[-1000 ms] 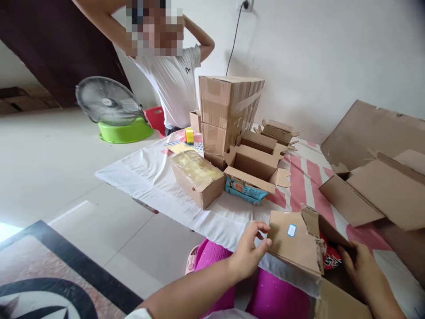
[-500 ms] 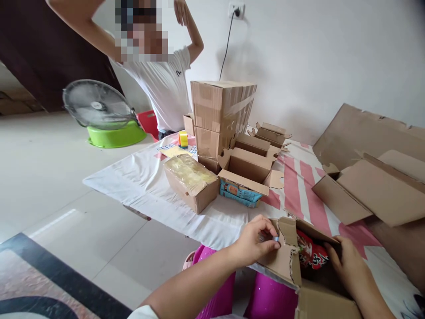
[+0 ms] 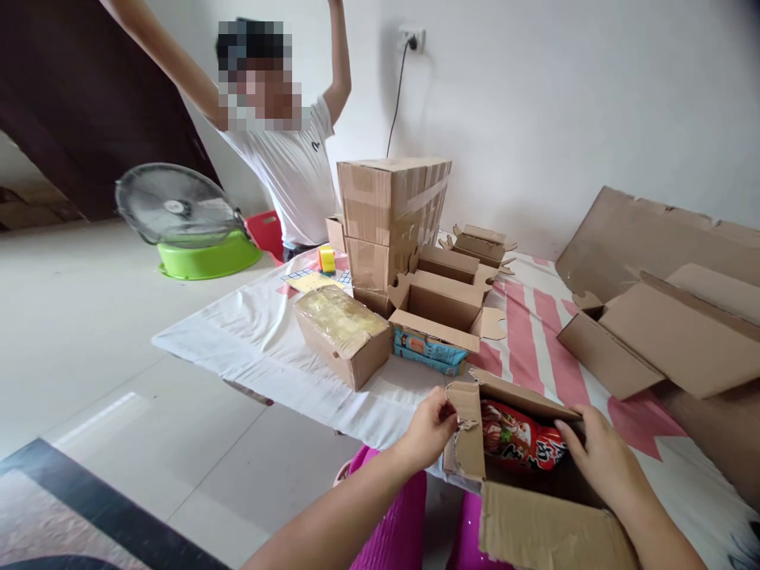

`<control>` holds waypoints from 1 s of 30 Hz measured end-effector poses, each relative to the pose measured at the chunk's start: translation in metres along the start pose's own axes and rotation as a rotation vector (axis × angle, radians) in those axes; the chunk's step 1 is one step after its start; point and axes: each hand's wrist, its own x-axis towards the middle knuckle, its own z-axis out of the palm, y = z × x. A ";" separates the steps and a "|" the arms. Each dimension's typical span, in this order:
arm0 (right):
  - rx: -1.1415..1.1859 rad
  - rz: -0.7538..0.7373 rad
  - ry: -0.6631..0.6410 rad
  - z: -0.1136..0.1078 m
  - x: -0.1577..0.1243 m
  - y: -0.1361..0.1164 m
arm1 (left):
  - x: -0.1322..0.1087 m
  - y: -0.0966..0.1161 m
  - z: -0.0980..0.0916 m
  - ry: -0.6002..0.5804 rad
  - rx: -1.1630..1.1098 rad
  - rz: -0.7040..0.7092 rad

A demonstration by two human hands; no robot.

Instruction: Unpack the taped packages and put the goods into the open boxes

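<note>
An open cardboard box sits at the near table edge, just in front of me. Inside it lies a red printed packet, partly hidden by the walls. My left hand has its fingers curled and pinched at the torn left end flap of the box. Its fingertips are partly hidden there. My right hand grips the box's right side, the thumb over the inner side near the packet and the fingers along the long flap.
Beyond stand a taped box, an open box with blue packets against it, and tall stacked boxes. Flattened cardboard is at right. Yellow tape lies farther back. Across the table, a person raises both arms.
The box and both my hands have shifted left in view, and the box has turned so more of the red packet shows. The person opposite has stretched their arms higher.
</note>
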 end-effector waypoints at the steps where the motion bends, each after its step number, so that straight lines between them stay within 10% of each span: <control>1: -0.002 -0.002 -0.009 0.000 0.001 -0.002 | -0.001 0.001 0.000 -0.008 -0.016 0.007; 13: 0.057 -0.064 -0.087 -0.002 0.010 -0.027 | -0.013 0.006 -0.005 -0.003 -0.282 -0.087; 20: 0.086 -0.108 0.007 0.002 0.011 -0.024 | -0.013 0.002 -0.046 0.375 -0.302 -0.043; 26: 0.270 -0.252 0.438 -0.037 0.004 -0.059 | -0.030 0.061 -0.057 0.448 -0.166 0.180; 30: 0.650 -0.387 0.166 -0.081 -0.033 -0.112 | -0.057 0.092 -0.021 0.264 0.162 0.567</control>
